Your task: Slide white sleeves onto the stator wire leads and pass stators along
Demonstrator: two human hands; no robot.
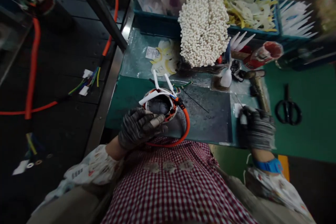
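A ring-shaped motor stator [173, 112] with copper windings, white sleeves [155, 79] and an orange cable [187, 126] lies near the bench's front edge. My left hand [141, 124], in a grey striped glove, grips its near rim; the cable loops round beside it toward my apron. Over at the right, my right hand [258, 127], gloved alike, is closed around a tool with a thin metal shaft [238, 100] and a pale handle. Most of that tool is hidden under the fingers. Just beyond this hand lies a hammer [259, 91], and black-handled scissors [288, 110] rest farther right.
A thick bundle of white cords [204, 31] stands at the back, before blue bins [157, 21] of yellowish film pieces [252, 8]. A white squeeze bottle [226, 78] and a red can [265, 55] are right of it. Orange cables [34, 66] hang at the left.
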